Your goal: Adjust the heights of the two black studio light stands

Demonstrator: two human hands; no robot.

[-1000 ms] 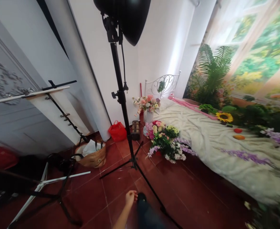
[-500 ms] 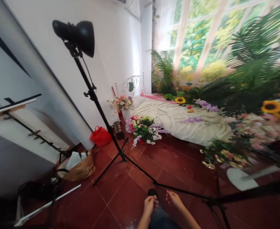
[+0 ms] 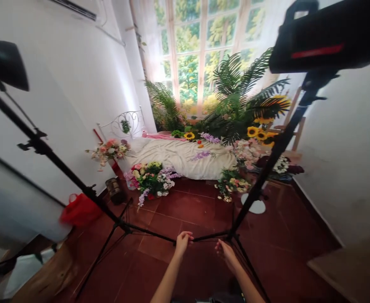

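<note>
Both my hands are raised in front of me over the red tiled floor, a short gap between them. My left hand is closed, its fingers curled in towards the thumb; anything in it is too small to make out. My right hand is also closed, with bent fingers facing the left, and its grip is hidden. Behind them stand two black light stands, the left stand and the right stand, whose legs spread across the floor near my hands.
A bed with a cream blanket stands ahead, with flower bouquets, sunflowers and palm leaves around it. On the left are a red bag and a brown bag. A white round base lies beyond the right stand.
My view has swung right, so the right light stand and its lamp show more fully. Both hands are higher in view, still apart and curled.
</note>
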